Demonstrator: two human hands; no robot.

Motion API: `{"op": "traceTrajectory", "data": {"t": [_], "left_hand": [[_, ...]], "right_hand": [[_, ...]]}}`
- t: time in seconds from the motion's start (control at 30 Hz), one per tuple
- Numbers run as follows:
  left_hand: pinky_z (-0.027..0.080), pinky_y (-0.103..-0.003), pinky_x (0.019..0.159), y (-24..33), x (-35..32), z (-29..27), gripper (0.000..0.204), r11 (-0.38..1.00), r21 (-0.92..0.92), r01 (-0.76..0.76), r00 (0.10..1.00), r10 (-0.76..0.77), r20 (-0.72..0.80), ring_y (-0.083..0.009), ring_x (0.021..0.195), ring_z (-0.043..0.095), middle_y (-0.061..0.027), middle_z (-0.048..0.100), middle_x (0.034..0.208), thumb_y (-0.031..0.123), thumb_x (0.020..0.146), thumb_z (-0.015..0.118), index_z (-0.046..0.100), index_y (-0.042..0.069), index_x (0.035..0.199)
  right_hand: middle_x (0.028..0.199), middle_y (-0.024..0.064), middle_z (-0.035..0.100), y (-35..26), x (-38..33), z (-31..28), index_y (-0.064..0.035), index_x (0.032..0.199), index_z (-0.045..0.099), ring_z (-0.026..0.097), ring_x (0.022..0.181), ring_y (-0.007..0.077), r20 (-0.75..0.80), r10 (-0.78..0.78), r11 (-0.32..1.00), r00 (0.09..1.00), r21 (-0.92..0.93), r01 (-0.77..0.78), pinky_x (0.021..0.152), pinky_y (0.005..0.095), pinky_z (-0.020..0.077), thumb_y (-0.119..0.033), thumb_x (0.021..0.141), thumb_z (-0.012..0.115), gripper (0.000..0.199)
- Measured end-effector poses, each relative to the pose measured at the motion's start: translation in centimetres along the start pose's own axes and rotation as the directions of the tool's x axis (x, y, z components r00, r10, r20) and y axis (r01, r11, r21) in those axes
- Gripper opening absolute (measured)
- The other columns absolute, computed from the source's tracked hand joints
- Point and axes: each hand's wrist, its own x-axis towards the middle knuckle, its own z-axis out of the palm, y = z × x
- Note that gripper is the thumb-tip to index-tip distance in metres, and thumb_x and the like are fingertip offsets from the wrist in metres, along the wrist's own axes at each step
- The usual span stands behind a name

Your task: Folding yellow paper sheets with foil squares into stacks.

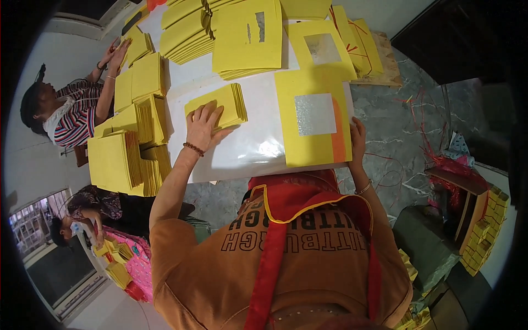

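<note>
My left hand (203,124) rests with spread fingers on a small stack of folded yellow paper (231,104) on the white-covered table. A beaded bracelet circles that wrist. At the table's right side my right hand (358,144) curls at the edge of a large yellow paper sheet (287,118), closed on its border, some of its fingers hidden. That sheet carries a silver square (316,114) and an orange strip (339,129).
Piled yellow paper (247,41) covers the table's far side, with folded bundles (114,159) along its left. A striped-sleeved person (77,113) handles yellow paper at far left; another person (91,212) bends lower left. A wooden board (388,60) with yellow paper stands beyond the right corner.
</note>
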Motion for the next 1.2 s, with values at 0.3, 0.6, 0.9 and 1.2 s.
{"op": "traceTrajectory", "data": {"t": [0.3, 0.6, 0.9, 1.2], "left_hand": [[0.029, -0.042, 0.091, 2.9, 7.0, -0.9, 0.043, 0.993, -0.099, -0.058, 0.946, 0.023, -0.323, -0.0285, 0.111, 0.039, -0.012, 0.043, 0.123, 0.016, 0.075, 0.061, 0.05, 0.01, 0.116], [0.025, -0.045, 0.095, 6.3, 12.6, -1.1, 0.06, 1.0, -0.026, -0.01, 0.952, 0.002, -0.305, -0.0292, 0.116, 0.036, -0.0115, 0.04, 0.126, 0.012, 0.069, 0.065, 0.042, 0.017, 0.125], [0.027, -0.044, 0.093, 3.7, 15.0, 2.7, 0.051, 0.954, -0.259, 0.15, 0.932, -0.224, -0.285, -0.0274, 0.113, 0.04, -0.0088, 0.047, 0.122, 0.02, 0.076, 0.06, 0.043, 0.018, 0.125], [0.039, -0.042, 0.08, 1.5, 15.8, 2.2, 0.038, 0.914, -0.374, 0.161, 0.917, -0.278, -0.287, -0.0313, 0.095, 0.05, -0.0093, 0.06, 0.1, 0.004, 0.075, 0.053, 0.055, 0.013, 0.112]], "right_hand": [[0.12, 0.0127, 0.045, 0.1, 0.1, -0.1, -0.0029, 0.1, 0.058, 0.049, 0.106, 0.028, -0.018, -0.045, 0.999, 0.999, -0.022, 0.045, 0.085, 0.0325, 0.0419, -0.003, 0.081, 0.052, 0.021], [0.119, 0.0122, 0.047, -1.0, 0.4, -0.4, -0.0058, 0.098, 0.058, 0.05, 0.103, 0.0297, -0.032, -0.078, 0.994, 0.996, -0.079, 0.075, 0.082, 0.034, 0.0424, -0.002, 0.079, 0.052, 0.02], [0.118, 0.014, 0.047, -0.1, 0.4, -0.3, -0.0076, 0.099, 0.058, 0.048, 0.104, 0.0322, -0.007, -0.08, 0.994, 0.997, -0.071, 0.079, 0.085, 0.0371, 0.0399, 0.0, 0.078, 0.05, 0.023], [0.121, 0.0148, 0.043, -0.1, 0.3, -0.4, -0.0093, 0.099, 0.058, 0.042, 0.108, 0.0351, 0.04, -0.058, 0.994, 0.998, -0.087, 0.061, 0.089, 0.0406, 0.0359, -0.002, 0.078, 0.05, 0.024]]}}
